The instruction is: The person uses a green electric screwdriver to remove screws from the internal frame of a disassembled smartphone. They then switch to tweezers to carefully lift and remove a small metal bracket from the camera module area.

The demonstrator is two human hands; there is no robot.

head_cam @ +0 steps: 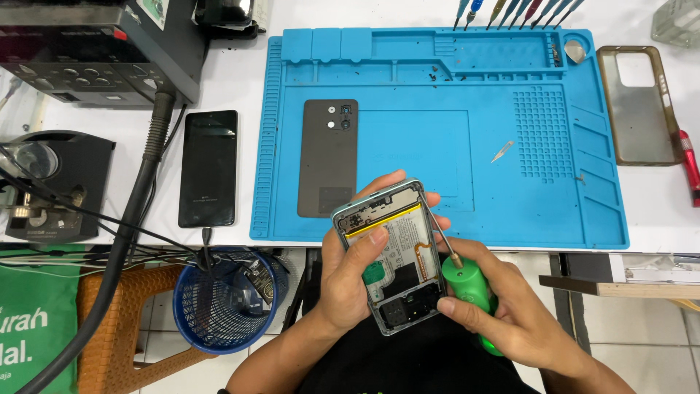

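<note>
- Left hand (350, 281): fingers clamped around the opened phone (390, 255), held back-up just off the near edge of the surface (656, 211).
- Right hand (503, 314): fingers closed on one green-handled screwdriver (467, 284); its tip meets the phone's right rim.
- Beyond the fingers: one blue work mat (510, 197), bearing one dark back cover (328, 157) at its left; the centre lies bare.
- Left of the mat: one black phone (208, 168). Right: one clear case (638, 106).
- Below the surface's edge: one blue mesh basket (219, 303).
</note>
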